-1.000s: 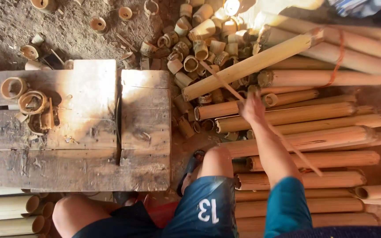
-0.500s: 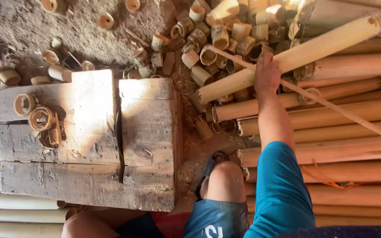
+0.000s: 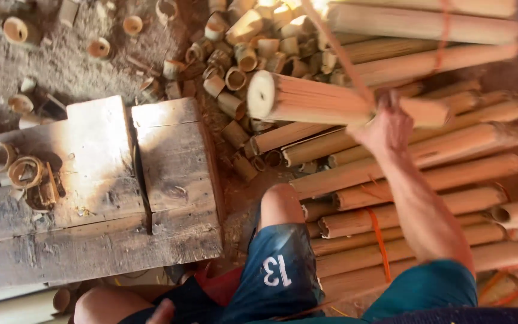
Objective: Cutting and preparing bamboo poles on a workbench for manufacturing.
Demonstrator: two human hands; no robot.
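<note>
While the thick, pale length of cut bamboo pole (image 3: 319, 102) hangs lifted above the stack, its round sawn end points toward the wooden block and its far end is hidden behind the right hand (image 3: 388, 126). That hand is closed around the pole from beneath, fingers wrapped up over it, with the bare forearm running back down to a teal sleeve (image 3: 433, 291). A thin orange strap (image 3: 337, 54) crosses the pole just beside the hand; whether the fingers also pinch it cannot be told.

Under the pole lies the stack of long tan bamboo poles (image 3: 427, 180), side by side on the ground and tied in places with orange straps. Just beyond the pole's sawn end sits a heap of short hollow bamboo offcuts (image 3: 241, 54), spilling over the dirt floor (image 3: 61, 72).

Nearer the person, a bare knee (image 3: 280, 207) in blue shorts (image 3: 277, 270) rests between the stack and a heavy, weathered wooden chopping block (image 3: 175, 174) made of thick planks. On the block's left part lie a few thin bamboo rings (image 3: 16, 168) with some small scraps beside them.

At the bottom edge, only a small part of the left hand (image 3: 163, 312) shows by the thigh; how its fingers are set cannot be told.
</note>
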